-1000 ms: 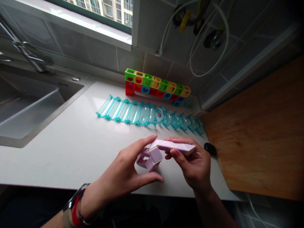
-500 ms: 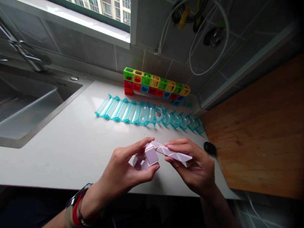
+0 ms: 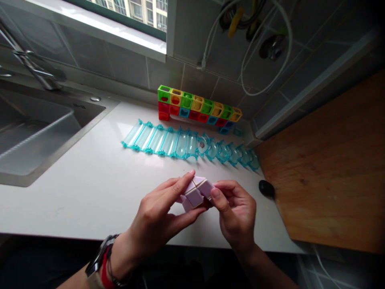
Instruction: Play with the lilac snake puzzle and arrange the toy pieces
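Observation:
Both hands hold a pale purple and white twisting snake puzzle (image 3: 197, 192) just above the white countertop (image 3: 90, 188). My left hand (image 3: 159, 214) pinches its left part, forefinger stretched over the top and thumb underneath. My right hand (image 3: 236, 210) grips the right part, with the thumb pressed on the side and the fingers curled round it. The puzzle is folded into a compact lump and much of it is hidden behind the fingers. A watch and a red band sit on my left wrist.
A row of clear teal plastic segments (image 3: 180, 143) lies across the counter behind the hands. Beyond it stands a wall of coloured hollow blocks (image 3: 197, 109). A steel sink (image 3: 33, 132) is at the left, a wooden board (image 3: 327, 168) at the right, a small black object (image 3: 266, 188) beside it.
The long straight part of the puzzle that stuck out to the right has been folded in. My right hand has turned and closed in toward the left hand.

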`<state>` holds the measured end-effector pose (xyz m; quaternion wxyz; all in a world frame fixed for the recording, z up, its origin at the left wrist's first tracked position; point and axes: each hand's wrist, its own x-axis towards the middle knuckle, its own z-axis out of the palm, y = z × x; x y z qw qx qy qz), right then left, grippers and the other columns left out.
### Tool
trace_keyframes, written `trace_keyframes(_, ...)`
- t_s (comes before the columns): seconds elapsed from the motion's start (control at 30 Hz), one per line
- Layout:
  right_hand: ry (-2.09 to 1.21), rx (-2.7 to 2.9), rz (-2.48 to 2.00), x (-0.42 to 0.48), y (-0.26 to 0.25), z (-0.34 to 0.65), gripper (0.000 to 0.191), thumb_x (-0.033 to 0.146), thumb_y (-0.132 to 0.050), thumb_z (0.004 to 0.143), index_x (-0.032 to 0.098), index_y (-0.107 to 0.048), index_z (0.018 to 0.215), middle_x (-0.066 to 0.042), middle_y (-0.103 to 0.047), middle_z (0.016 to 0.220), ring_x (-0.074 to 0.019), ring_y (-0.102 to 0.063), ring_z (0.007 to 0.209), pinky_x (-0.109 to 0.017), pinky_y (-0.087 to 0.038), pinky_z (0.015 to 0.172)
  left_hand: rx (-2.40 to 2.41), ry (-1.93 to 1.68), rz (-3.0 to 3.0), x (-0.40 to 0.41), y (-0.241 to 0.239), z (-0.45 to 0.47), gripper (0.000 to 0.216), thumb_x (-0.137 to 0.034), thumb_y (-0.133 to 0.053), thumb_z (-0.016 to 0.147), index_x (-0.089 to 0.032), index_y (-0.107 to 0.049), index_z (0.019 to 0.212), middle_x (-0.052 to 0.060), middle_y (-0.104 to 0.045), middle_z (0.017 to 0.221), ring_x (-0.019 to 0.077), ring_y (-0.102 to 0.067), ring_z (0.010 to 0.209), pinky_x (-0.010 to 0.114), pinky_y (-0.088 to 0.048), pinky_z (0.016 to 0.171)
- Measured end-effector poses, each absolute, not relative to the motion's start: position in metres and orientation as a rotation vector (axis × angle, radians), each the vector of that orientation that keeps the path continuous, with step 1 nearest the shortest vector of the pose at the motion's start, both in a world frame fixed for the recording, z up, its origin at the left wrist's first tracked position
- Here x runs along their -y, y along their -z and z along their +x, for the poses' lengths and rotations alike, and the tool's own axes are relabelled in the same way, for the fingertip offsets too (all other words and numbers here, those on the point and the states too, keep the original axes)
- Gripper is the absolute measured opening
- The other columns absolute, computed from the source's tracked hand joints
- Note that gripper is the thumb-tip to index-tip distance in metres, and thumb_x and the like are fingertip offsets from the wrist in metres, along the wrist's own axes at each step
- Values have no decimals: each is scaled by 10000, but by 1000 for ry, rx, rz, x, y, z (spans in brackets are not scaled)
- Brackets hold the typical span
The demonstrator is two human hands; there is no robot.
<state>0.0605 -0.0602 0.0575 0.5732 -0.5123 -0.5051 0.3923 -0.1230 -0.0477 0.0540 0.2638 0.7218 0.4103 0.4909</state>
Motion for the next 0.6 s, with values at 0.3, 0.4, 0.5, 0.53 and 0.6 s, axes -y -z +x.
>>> trace_keyframes(0.3, -893, 1492, -1110, 57, -66, 70, 243, 335, -679, 950, 242, -757, 1160, -60, -704, 971, -171, -660, 779, -260, -539, 591, -1045, -1205, 1352, 40, -54, -127, 766, -260, -923, 710, -245, -626, 1416, 87, -769, 1213, 285, -750, 1052, 365, -616, 964)
trace_keyframes(0.4, -1006, 1480, -1155, 56, -69, 72, 240, 358, -724, 921, 221, -765, 1114, -44, -723, 909, -154, -655, 705, -234, -529, 548, -1004, -1133, 1153, 36, -57, -126, 705, -287, -892, 756, -210, -622, 1404, 107, -780, 1172, 294, -753, 1049, 381, -628, 935)
trace_keyframes(0.5, -1101, 1441, -1199, 54, -70, 73, 201, 358, -715, 931, 190, -773, 1026, -17, -699, 763, -121, -618, 594, -207, -510, 499, -975, -1105, 1092, 33, -56, -125, 683, -301, -869, 786, -213, -616, 1414, 110, -773, 1201, 299, -739, 1095, 367, -629, 926)
trace_keyframes(0.53, -1125, 1438, -1205, 53, -71, 73, 211, 358, -712, 934, 183, -773, 1033, -13, -693, 741, -116, -609, 574, -203, -506, 488, -975, -1103, 1083, 33, -55, -125, 678, -306, -859, 799, -217, -610, 1423, 109, -768, 1220, 300, -735, 1109, 367, -628, 929)
trace_keyframes(0.6, -1142, 1442, -1221, 54, -72, 74, 224, 355, -716, 930, 172, -769, 1048, -9, -686, 718, -110, -603, 554, -195, -501, 472, -989, -1109, 1064, 34, -53, -124, 670, -315, -845, 815, -214, -605, 1433, 111, -758, 1248, 306, -729, 1128, 377, -626, 939)
